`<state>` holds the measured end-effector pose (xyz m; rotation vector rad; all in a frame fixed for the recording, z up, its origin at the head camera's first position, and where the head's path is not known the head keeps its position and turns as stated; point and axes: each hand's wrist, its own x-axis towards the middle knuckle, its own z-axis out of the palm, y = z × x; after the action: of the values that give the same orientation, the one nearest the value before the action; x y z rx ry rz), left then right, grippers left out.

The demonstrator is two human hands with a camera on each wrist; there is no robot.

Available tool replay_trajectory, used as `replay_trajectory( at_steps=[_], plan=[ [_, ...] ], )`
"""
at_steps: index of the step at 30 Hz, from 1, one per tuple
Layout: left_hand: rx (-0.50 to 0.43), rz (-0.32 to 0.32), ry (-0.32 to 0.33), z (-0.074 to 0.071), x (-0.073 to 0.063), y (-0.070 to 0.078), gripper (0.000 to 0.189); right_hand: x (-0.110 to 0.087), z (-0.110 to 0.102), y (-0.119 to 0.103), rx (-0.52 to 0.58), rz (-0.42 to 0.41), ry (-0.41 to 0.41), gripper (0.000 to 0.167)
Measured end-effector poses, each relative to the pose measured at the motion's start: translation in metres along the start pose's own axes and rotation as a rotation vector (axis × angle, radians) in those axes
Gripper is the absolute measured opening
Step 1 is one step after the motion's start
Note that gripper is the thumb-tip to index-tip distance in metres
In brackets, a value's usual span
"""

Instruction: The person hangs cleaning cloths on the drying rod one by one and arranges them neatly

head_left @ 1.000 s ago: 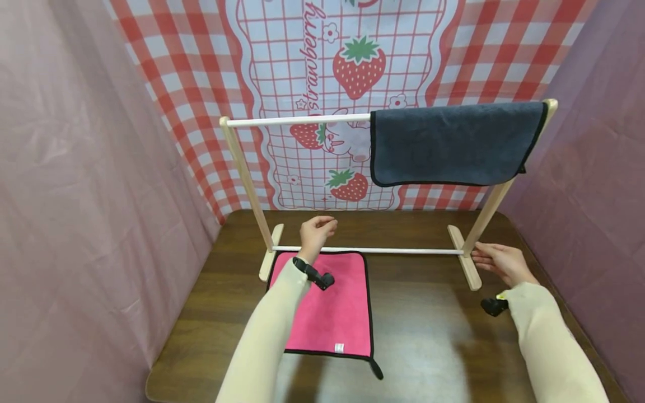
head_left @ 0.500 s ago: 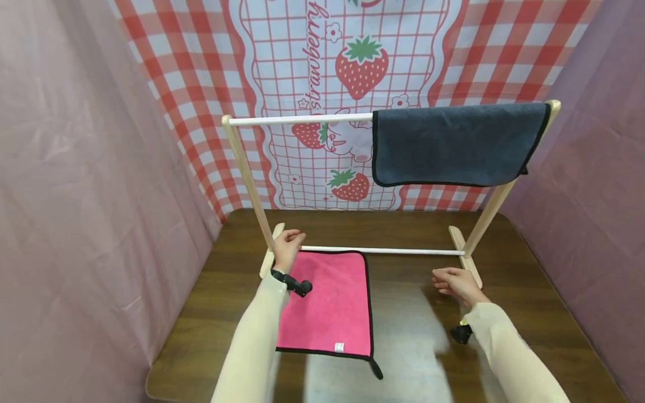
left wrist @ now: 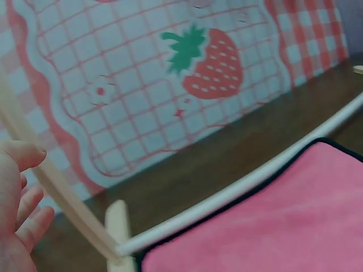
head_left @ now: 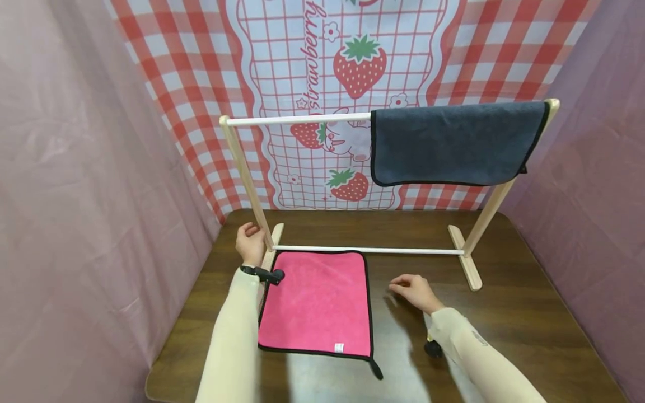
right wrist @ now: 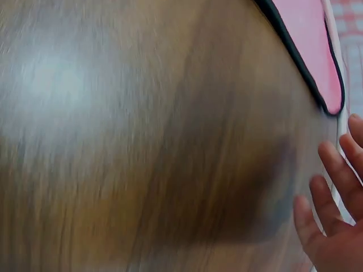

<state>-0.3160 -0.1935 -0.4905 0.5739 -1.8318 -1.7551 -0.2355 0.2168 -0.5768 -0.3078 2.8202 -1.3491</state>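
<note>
A pink towel (head_left: 317,305) with black edging lies flat on the table, its far edge along the rack's lower bar. My left hand (head_left: 250,244) is just beside the rack's left wooden post (head_left: 244,173); whether it touches the post I cannot tell. In the left wrist view, that hand's fingers (left wrist: 35,225) are loosely bent and hold nothing. Over the tabletop, right of the towel, my right hand (head_left: 415,292) hovers with relaxed fingers (right wrist: 334,170) and nothing in them. A dark grey towel (head_left: 456,145) hangs over the right half of the top bar.
The wooden rack stands across the back of the brown table (head_left: 216,336). Its top bar (head_left: 297,120) shows bare on the left. A strawberry-print checked cloth (head_left: 191,73) covers the wall behind, and pink curtains (head_left: 75,196) hang at both sides.
My left hand has moved left, from above the pink towel to the rack's left post. The right hand has left the rack's right foot and come left and nearer. Both towels lie as before.
</note>
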Motion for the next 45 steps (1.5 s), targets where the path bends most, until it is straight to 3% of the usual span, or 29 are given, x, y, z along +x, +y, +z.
replay_trajectory(
  at_steps=[4, 8, 16, 20, 23, 31, 37, 42, 45],
  plan=[
    [-0.049, 0.006, -0.018, -0.006, 0.016, 0.018, 0.049, 0.005, 0.022, -0.005, -0.076, -0.162, 0.048, 0.017],
    [-0.1, 0.062, -0.052, -0.005, 0.03, 0.042, 0.053, 0.008, 0.042, -0.013, -0.208, -0.294, 0.079, 0.029],
    [-0.255, 0.195, -0.103, 0.008, 0.043, 0.085, 0.051, 0.009, 0.08, -0.039, -0.365, -0.372, -0.061, 0.053],
    [-0.216, 0.237, -0.119, 0.015, 0.041, 0.101, 0.045, 0.008, 0.097, -0.049, -0.383, -0.386, -0.136, 0.064],
    [-0.155, 0.254, -0.094, 0.018, 0.042, 0.109, 0.038, 0.008, 0.107, -0.056, -0.37, -0.354, -0.188, 0.072],
    [-0.068, 0.261, 0.01, 0.021, 0.045, 0.117, 0.025, 0.006, 0.128, -0.062, -0.326, -0.26, -0.263, 0.098],
    [-0.119, 0.265, 0.014, 0.019, 0.045, 0.112, 0.02, 0.002, 0.141, -0.056, -0.362, -0.271, -0.268, 0.115],
    [-0.124, 0.272, 0.014, 0.019, 0.047, 0.111, 0.02, 0.005, 0.145, -0.054, -0.407, -0.315, -0.24, 0.118],
    [-0.114, 0.279, 0.005, 0.02, 0.048, 0.113, 0.021, 0.009, 0.145, -0.054, -0.425, -0.301, -0.237, 0.118]
  ],
)
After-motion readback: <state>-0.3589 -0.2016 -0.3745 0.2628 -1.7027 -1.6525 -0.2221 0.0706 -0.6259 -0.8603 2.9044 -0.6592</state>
